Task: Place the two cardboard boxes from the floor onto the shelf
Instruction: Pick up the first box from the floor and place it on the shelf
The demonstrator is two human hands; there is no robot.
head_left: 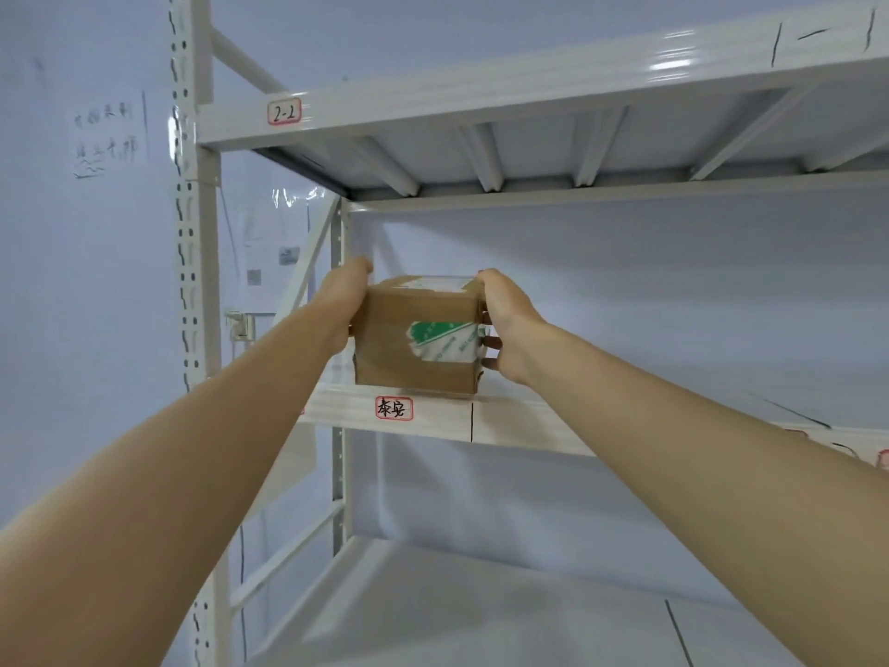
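Observation:
A small brown cardboard box (413, 339) with green-and-white tape on its front sits at the front left of the middle shelf (519, 423) of a white metal rack. My left hand (344, 300) presses against the box's left side. My right hand (505, 324) grips its right side, fingers curled round the edge. Both arms reach forward at chest height. A second box is not in view.
The upper shelf (481, 89), labelled 2-2, hangs above the box. A lower shelf (481, 608) lies below. The rack's perforated upright (190, 281) stands at the left, against a white wall with paper notices (108, 134). A red-bordered label (394, 408) marks the middle shelf's edge.

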